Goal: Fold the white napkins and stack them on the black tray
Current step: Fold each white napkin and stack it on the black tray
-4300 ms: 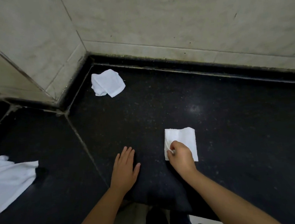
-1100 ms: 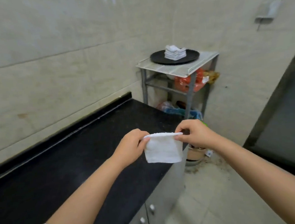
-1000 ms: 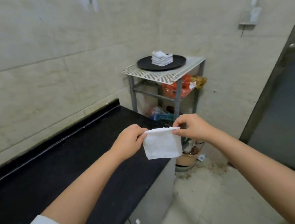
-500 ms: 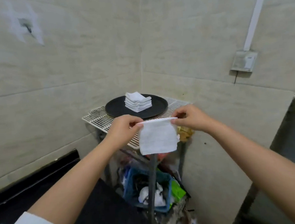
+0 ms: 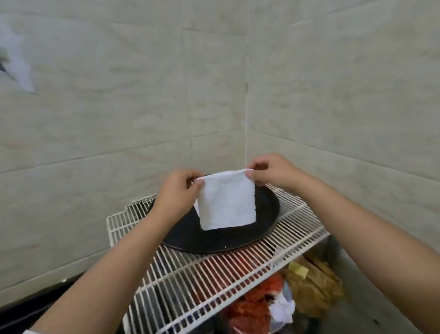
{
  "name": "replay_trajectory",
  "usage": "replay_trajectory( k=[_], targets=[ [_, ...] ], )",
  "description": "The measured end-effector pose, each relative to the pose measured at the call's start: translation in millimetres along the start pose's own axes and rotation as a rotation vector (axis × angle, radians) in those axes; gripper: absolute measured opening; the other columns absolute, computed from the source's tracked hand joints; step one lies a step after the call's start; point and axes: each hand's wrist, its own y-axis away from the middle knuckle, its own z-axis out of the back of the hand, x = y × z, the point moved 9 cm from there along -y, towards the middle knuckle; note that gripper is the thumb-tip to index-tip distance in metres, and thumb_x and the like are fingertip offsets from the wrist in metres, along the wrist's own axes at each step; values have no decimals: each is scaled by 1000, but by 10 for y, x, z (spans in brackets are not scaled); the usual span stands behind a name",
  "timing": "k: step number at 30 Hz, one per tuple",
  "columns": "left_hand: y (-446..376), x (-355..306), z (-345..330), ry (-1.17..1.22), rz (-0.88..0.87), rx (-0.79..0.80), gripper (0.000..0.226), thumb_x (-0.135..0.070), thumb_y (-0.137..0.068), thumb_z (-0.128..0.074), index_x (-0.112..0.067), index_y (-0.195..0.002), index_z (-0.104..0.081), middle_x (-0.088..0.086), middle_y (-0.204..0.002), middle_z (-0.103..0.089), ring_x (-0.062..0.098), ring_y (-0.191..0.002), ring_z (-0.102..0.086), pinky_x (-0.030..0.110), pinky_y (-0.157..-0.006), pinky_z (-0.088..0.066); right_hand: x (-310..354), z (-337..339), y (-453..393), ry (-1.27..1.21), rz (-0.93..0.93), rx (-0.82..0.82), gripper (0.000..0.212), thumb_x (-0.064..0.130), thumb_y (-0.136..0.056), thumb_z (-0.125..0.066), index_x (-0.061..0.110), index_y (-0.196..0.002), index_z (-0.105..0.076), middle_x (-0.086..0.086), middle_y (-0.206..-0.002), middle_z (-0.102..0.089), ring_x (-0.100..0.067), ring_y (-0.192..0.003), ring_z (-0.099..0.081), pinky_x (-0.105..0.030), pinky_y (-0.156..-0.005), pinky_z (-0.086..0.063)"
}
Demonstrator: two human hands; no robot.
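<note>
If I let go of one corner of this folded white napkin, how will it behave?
Probably floppy: the napkin hangs limp from both hands' pinches, left hand and right hand. It looks light, so one pinch should hold it. The freed side would likely droop or unfold.

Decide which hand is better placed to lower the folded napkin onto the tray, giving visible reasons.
Neither clearly: left hand and right hand each pinch a top corner of the napkin above the black tray.

A white wire shelf [image 5: 223,281] stood in the tiled corner. A round black tray [image 5: 268,213] lay directly on its far part. The near bars were bare, with bags showing beneath them.
</note>
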Motion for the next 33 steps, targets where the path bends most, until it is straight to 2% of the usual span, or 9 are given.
replay_trajectory(
  k=[4,7,9,11,14,17,21,27,33],
  targets=[
    [-394,118,-195,-65,144,-41,24,-12,-95,-47,-5,-107,-66,1,-93,-61,13,-84,-52,21,-76,-37,-204,74,-580,-62,22,132,14,4,-89,-54,8,-77,-59,-2,-66,-55,-6,-52,-55,-15,-54,-48],
    [-677,255,-259,-55,255,-62,23,-10,-93,-48,-4,-104,-67,9,-89,-67,17,-72,-57,23,-74,-48,-279,53,-1014,-87,15,229,18,3,-90,-53,9,-73,-56,-3,-65,-54,1,-40,-54,-10,-44,-48],
    [-874,407,-326,-48,331,-49,21,-5,-91,-48,-1,-99,-68,9,-73,-64,11,-55,-56,8,-55,-47,-390,-42,-1281,-79,-24,285,25,3,-91,-52,13,-68,-53,-4,-64,-52,-9,-48,-54,-10,-42,-48],
    [-1013,635,-464,-33,453,11,20,1,-89,-46,-2,-92,-65,3,-61,-53,5,-45,-52,6,-38,-41,-569,-245,-1483,-44,-82,357,27,3,-91,-50,13,-66,-50,-5,-63,-51,-11,-53,-50,-12,-42,-46],
    [-1123,988,-681,-122,580,119,23,1,-89,-44,-3,-84,-66,3,-58,-49,14,-53,-49,18,-47,-41,-834,-596,-1658,74,-135,427,27,4,-92,-49,12,-66,-52,-4,-60,-49,-11,-52,-46,-17,-48,-43],
    [-1146,1182,-814,-212,584,166,29,-3,-89,-43,-12,-69,-63,9,-65,-58,22,-63,-54,25,-55,-41,-937,-789,-1753,189,-114,427,16,6,-91,-48,2,-91,-64,0,-62,-50,-18,-59,-52,-21,-53,-44],
    [-1137,1224,-818,-186,548,36,31,-1,-89,-39,1,-101,-68,20,-106,-68,32,-100,-61,30,-76,-45,-945,-798,-1796,191,-59,341,19,5,-89,-48,4,-91,-66,-12,-77,-59,-23,-68,-54,-24,-54,-41],
    [-1205,1250,-882,-212,480,-7,32,-3,-92,-38,-2,-114,-62,20,-113,-65,34,-105,-58,33,-84,-46,-1042,-814,-1834,229,-58,170,24,4,-88,-45,-4,-99,-65,-18,-111,-66,-30,-105,-58,-27,-75,-45],
    [-1123,1414,-1067,-326,480,102,34,-10,-95,-35,-6,-122,-55,17,-125,-55,31,-114,-52,33,-90,-42,-1165,-930,-1662,446,-56,187,31,12,-95,-37,4,-121,-51,-16,-125,-55,-30,-109,-54,-32,-84,-45]
  ],
)
